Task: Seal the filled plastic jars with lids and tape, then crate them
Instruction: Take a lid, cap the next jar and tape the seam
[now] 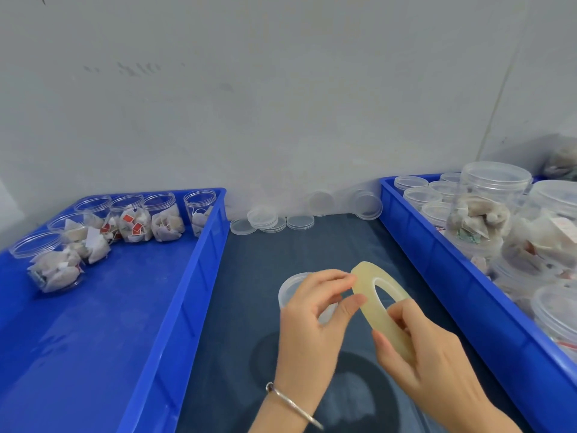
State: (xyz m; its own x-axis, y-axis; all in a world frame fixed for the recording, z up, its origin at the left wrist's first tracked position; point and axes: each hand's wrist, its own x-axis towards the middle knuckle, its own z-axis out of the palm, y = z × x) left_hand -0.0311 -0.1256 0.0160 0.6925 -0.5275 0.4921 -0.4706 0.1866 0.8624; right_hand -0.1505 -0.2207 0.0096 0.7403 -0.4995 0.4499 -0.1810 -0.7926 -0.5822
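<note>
We hold the tape roll (382, 310) in our right hand (427, 364); our left hand (315, 320) pinches its upper-left rim (lidded jar (288, 289) just behind).

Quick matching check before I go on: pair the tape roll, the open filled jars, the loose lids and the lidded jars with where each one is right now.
Things:
1. tape roll
2. open filled jars
3. loose lids
4. lidded jars

Places:
A. in the right blue crate
B. on the dark mat by the wall
C. held between the left hand and the right hand
D. in the left blue crate

Pairs: 1-C, 2-D, 3-B, 4-A
</note>
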